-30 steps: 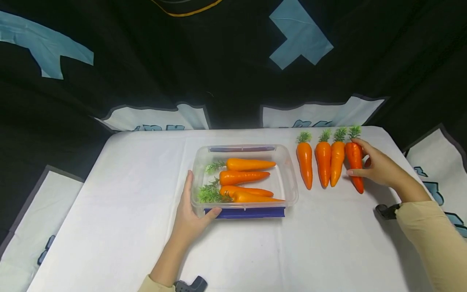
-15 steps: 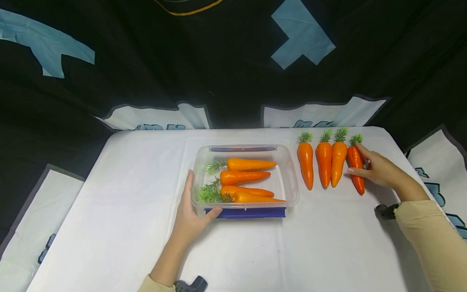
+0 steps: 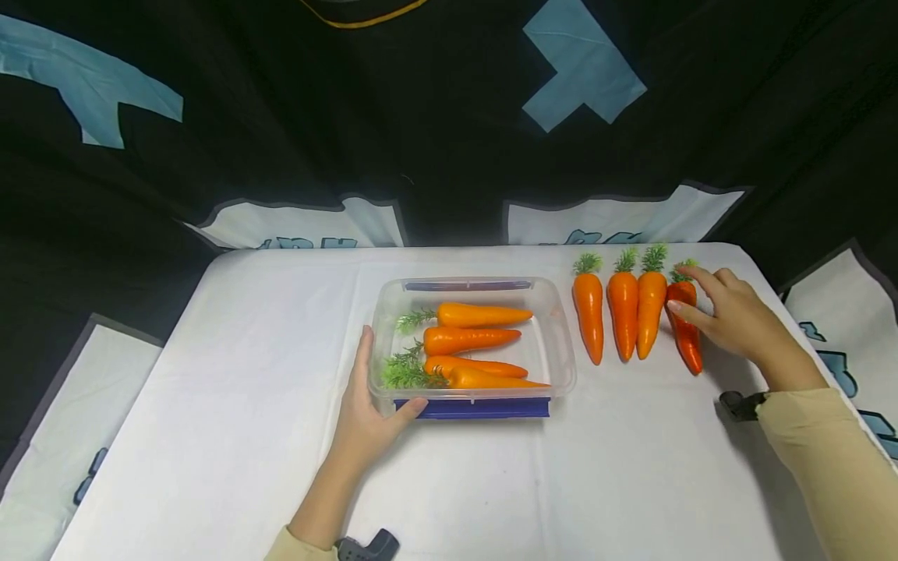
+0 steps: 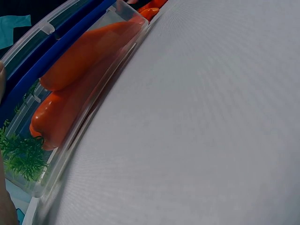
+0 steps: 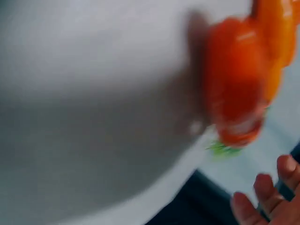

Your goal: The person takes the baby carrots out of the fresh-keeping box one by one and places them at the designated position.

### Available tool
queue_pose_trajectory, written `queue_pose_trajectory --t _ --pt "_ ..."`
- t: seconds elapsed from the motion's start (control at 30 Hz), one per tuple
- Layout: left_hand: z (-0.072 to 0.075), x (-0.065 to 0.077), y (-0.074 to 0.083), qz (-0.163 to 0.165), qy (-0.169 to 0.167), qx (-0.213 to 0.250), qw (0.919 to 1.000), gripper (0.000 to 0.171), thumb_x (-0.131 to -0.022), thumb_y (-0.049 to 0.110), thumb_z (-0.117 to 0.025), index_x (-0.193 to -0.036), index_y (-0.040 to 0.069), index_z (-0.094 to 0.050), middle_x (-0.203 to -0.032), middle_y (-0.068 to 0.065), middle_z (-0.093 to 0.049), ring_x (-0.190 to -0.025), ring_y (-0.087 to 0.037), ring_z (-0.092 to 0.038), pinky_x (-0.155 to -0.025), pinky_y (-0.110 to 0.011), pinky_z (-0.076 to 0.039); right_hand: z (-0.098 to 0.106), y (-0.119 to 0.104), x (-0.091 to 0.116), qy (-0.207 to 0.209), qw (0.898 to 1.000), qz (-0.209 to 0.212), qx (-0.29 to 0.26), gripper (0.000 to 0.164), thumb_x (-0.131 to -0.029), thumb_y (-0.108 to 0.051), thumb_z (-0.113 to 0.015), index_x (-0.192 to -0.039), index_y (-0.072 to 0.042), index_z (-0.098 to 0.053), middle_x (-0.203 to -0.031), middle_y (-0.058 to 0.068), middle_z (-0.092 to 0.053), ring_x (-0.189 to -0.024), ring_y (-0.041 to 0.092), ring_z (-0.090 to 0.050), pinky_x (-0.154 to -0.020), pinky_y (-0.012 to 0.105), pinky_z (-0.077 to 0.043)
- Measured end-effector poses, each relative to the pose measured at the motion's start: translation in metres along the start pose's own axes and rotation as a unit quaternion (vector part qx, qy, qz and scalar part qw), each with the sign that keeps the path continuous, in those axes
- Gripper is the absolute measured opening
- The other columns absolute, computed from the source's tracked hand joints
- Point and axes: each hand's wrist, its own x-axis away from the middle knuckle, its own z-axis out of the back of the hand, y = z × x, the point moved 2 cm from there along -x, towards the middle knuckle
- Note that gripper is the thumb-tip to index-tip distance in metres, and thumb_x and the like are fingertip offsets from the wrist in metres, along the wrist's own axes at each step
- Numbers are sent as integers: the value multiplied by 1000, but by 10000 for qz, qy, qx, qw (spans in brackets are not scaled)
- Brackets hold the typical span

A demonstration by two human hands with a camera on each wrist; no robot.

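Note:
My left hand grips the near left corner of a clear plastic food container, its thumb over the blue front latch. Several orange carrots with leafy green tops lie inside, tips to the right. In the left wrist view the nearest carrots show through the wall. My right hand, fingers spread, hovers over the rightmost red-orange carrot on the table, index finger by its green top. In the right wrist view that carrot is blurred and the fingertips stand apart from it.
Left of that carrot, a pair of carrots lies side by side, and a single carrot is closer to the container. All point toward me on the white-covered table. A black curtain hangs behind.
The rightmost carrot has shifted slightly toward me, away from the back edge. My right hand has loosened from its side and risen over its upper end. My left hand stays put.

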Motion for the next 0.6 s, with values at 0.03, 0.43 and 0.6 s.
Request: queue_pose_trajectory --t 0.03,0.43,0.6 --pt "0 0 0 11 -2 -1 10000 119 -73 39 -84 -159 40 -2 -167 8 -11 -153 -30 -21 -118 -66 -22 2 -7 0 100 9999 93 -68 78 -94 -56 -57 -155 -16 -29 -125 31 -43 -110 49 -44 -87 70 -50" --pt "-1 -1 -2 -12 -1 -17 10000 119 -73 40 -85 -159 38 -2 -168 4 -11 -153 -29 -20 -118 -66 -22 15 -127 17 287 9784 2035 -202 59 -90 -38 -72 -141 -18 -50 -137 13 -54 -125 35 -46 -103 63 -44" --pt "0 -1 -2 -29 -2 -23 10000 119 -73 40 -84 -159 40 -1 -168 2 -12 -153 -29 -20 -118 -66 -22 3 -171 23 372 9472 3182 158 55 -88 -39 -74 -137 -24 -56 -126 2 -61 -114 22 -54 -97 44 -53"
